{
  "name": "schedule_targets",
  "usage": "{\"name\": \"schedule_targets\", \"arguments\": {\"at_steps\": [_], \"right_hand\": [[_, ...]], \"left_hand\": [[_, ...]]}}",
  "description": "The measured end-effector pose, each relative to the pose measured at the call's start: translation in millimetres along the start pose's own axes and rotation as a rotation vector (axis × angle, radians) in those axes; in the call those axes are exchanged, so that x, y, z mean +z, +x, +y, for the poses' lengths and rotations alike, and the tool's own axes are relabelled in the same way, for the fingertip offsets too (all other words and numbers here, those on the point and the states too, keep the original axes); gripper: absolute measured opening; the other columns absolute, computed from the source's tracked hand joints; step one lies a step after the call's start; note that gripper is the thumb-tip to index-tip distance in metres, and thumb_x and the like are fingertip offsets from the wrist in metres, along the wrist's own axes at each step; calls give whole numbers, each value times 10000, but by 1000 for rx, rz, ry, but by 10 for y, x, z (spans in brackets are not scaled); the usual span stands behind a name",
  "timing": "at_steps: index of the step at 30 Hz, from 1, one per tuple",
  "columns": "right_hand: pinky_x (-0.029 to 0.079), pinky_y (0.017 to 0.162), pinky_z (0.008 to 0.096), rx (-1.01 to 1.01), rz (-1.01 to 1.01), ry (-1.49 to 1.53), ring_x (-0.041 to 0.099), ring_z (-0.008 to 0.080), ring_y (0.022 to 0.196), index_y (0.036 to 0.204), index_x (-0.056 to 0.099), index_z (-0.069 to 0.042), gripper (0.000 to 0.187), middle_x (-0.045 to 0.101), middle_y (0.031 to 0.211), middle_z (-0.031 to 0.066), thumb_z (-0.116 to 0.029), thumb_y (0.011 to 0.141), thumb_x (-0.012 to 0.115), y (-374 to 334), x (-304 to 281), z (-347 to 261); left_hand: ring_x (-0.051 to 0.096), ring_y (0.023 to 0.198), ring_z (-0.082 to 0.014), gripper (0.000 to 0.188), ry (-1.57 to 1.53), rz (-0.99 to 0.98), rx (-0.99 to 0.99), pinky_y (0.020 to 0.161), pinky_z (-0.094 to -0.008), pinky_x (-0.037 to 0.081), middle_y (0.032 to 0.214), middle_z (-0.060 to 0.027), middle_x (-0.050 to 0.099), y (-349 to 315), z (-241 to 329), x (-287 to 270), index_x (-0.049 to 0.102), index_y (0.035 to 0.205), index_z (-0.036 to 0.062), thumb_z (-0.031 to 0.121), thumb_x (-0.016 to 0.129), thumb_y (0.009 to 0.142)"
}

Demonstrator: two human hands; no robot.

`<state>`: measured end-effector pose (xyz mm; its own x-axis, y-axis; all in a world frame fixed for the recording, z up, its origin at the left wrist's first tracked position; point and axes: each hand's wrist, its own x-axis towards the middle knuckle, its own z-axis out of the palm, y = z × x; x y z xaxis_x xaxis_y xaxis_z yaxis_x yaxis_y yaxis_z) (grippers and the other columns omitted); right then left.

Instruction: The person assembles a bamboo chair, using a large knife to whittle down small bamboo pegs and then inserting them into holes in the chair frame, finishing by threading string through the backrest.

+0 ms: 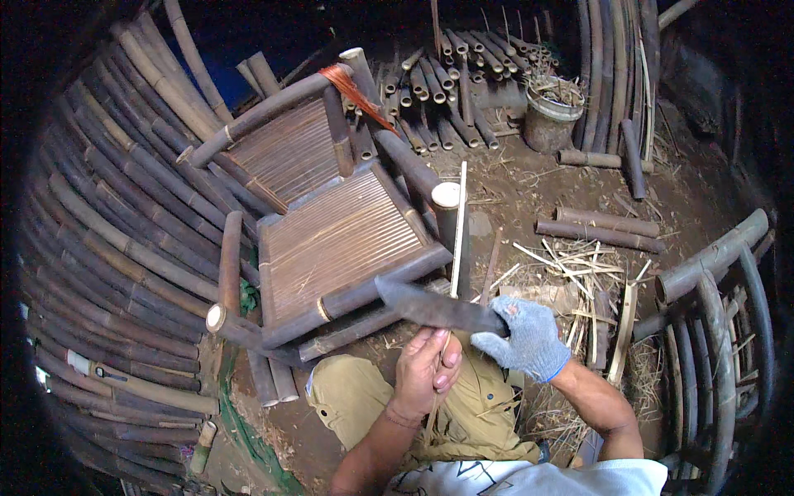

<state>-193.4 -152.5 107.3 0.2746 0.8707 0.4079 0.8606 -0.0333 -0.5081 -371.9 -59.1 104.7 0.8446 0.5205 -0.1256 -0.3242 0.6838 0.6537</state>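
My left hand (426, 369) is closed round a thin bamboo strip (459, 240), which stands upright above the fist and trails down over my lap. In a grey knit glove, my right hand (523, 337) grips a knife (434, 310) by its handle, which the fingers hide. The broad dark blade points left and crosses the strip just above my left hand; whether it touches the strip I cannot tell. Just beyond the blade stands a bamboo chair (347, 248) with a slatted seat and back. Orange cord (351, 95) is wound on its upper frame.
Long bamboo poles (124, 223) are stacked along the left. Cut bamboo lengths (455, 70) lie piled at the back, beside a bucket (552, 120) of shavings. Split strips (579, 269) litter the ground at right, near two short poles (600, 234) and another bamboo frame (715, 289).
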Motion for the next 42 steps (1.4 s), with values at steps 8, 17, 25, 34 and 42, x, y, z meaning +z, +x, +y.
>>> {"name": "schedule_targets", "arguments": {"at_steps": [8, 17, 25, 34, 42], "right_hand": [[510, 600, 456, 99, 83, -45, 653, 371, 678, 893, 644, -79, 467, 648, 733, 156, -531, 802, 716, 32, 69, 193], [468, 634, 413, 397, 379, -51, 543, 370, 641, 861, 618, -8, 386, 604, 736, 194, -374, 965, 551, 376, -408, 1513], [514, 626, 457, 62, -17, 6, 649, 374, 702, 839, 651, -77, 458, 643, 761, 157, -532, 806, 699, -90, -167, 48], [518, 617, 457, 180, 115, -96, 666, 376, 734, 899, 647, -72, 469, 660, 769, 175, -539, 859, 653, 72, -86, 389], [499, 720, 479, 292, 397, -143, 641, 407, 844, 955, 657, -56, 325, 645, 859, 217, -379, 920, 632, 351, -462, 1441]], "left_hand": [[341, 436, -37, 477, 192, 85, -8, 389, -200, 307, 679, 16, 433, -105, -101, 128, 336, 1510, 65, 218, 414, 1064], [343, 437, -37, 491, 434, -6, -129, 395, -199, 314, 659, 23, 414, -807, -413, -114, 299, 1514, 16, 174, 392, 1058], [321, 410, -49, 449, 113, 39, 20, 365, -209, 311, 644, 18, 400, -213, -111, -117, 347, 1488, 23, 188, 368, 1070], [319, 378, -51, 490, 126, 75, -130, 328, -220, 298, 598, 26, 378, -488, -234, -37, 308, 1496, 15, 202, 394, 1052], [331, 416, -55, 535, 141, -5, -193, 391, -221, 315, 566, 57, 322, -880, -378, -489, 289, 1517, 40, 258, 426, 1048]]}}
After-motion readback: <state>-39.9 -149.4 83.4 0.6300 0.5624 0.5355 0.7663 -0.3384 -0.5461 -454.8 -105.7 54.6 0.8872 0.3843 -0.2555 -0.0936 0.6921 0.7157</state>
